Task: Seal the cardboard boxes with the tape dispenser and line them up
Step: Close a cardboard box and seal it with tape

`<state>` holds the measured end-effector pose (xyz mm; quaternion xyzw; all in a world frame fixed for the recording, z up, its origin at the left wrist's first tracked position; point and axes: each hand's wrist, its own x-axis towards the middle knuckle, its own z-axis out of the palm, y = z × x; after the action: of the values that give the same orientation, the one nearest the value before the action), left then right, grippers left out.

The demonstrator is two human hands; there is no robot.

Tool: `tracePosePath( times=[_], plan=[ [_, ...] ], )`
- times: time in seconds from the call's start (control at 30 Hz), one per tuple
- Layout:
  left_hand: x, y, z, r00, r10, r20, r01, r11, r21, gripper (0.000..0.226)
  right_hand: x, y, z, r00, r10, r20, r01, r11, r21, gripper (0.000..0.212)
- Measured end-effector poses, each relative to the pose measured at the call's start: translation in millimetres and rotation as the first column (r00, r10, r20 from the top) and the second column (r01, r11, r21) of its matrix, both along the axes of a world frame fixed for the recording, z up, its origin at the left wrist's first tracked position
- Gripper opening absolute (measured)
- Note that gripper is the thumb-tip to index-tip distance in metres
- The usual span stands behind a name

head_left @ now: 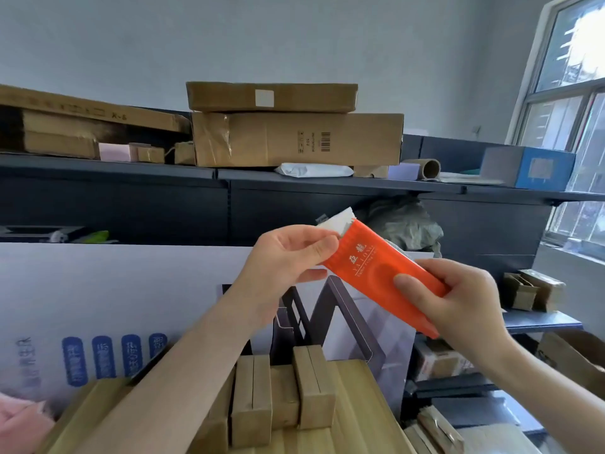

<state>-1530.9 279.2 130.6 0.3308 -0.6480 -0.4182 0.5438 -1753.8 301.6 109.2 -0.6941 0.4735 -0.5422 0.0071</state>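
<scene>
Both hands hold the orange tape dispenser (376,270) up in clear air above the bench (366,404): right hand (458,299) fingers wrapped round its lower end, left hand (288,253) fingers pinching its upper edge by the white tape end (334,222). Small cardboard boxes (281,394) stand in a row below, backed closely by a white printed board (98,290) and dark shelves (229,178).

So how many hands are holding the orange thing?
2. The left hand pinches the tape end at the top of the orange tape dispenser; the right hand grips its lower end.
</scene>
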Motion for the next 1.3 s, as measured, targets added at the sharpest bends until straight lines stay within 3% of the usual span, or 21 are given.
tracePosePath(
  times=[0.07, 0.33, 0.47, 0.57, 0.67, 0.8, 1.03, 1.17, 1.3],
  plan=[
    [3.0, 1.1, 5.9, 1.0, 0.023, 0.006, -0.023, 1.0, -0.02, 0.034, 1.7, 0.1, 4.7, 1.0, -0.012, -0.018, 0.011, 0.999, -0.044, 0.046],
    [5.0, 6.7, -0.4, 0.999, 0.044, -0.007, -0.044, 0.997, 0.071, 0.038, 2.6, 1.6, -2.5, 0.99, -0.034, -0.138, 0.016, 0.991, -0.131, 0.064],
    [-1.2, 6.2, -4.1, 0.996, 0.076, -0.043, -0.069, 0.988, 0.139, 0.032, -2.0, 2.6, -5.8, 0.979, -0.09, -0.184, 0.061, 0.985, -0.16, 0.047],
    [-8.7, 1.6, -3.1, 0.981, 0.181, -0.071, -0.171, 0.976, 0.131, 0.026, 0.6, -3.3, 1.2, 0.967, -0.135, -0.216, 0.107, 0.985, -0.137, 0.046],
    [-17.1, -8.9, 0.1, 0.934, 0.32, -0.162, -0.307, 0.947, 0.099, 0.018, 8.9, -17.3, 13.6, 0.964, -0.152, -0.217, 0.138, 0.987, -0.079, 0.038],
    [-23.3, -27.7, 7.3, 0.872, 0.382, -0.307, -0.348, 0.923, 0.161, 0.014, 20.6, -42.8, 29.3, 0.963, -0.139, -0.231, 0.143, 0.99, -0.002, 0.04],
    [-20.2, -40.8, 13.6, 0.878, 0.378, -0.294, -0.338, 0.924, 0.18, 0.009, 19.6, -48.7, 33.8, 0.967, -0.074, -0.243, 0.087, 0.995, 0.04, 0.041],
    [-18.6, -38.2, 6.0, 0.927, 0.336, -0.166, -0.31, 0.937, 0.163, 0.013, 11.2, -35.0, 21.8, 0.969, -0.04, -0.245, 0.042, 0.999, 0.003, 0.041],
    [-16.9, -24.1, 3.3, 0.979, 0.112, -0.168, -0.075, 0.975, 0.208, 0.022, -4.4, -13.1, 4.9, 0.977, -0.088, -0.195, 0.093, 0.996, 0.015, 0.044]
  ],
)
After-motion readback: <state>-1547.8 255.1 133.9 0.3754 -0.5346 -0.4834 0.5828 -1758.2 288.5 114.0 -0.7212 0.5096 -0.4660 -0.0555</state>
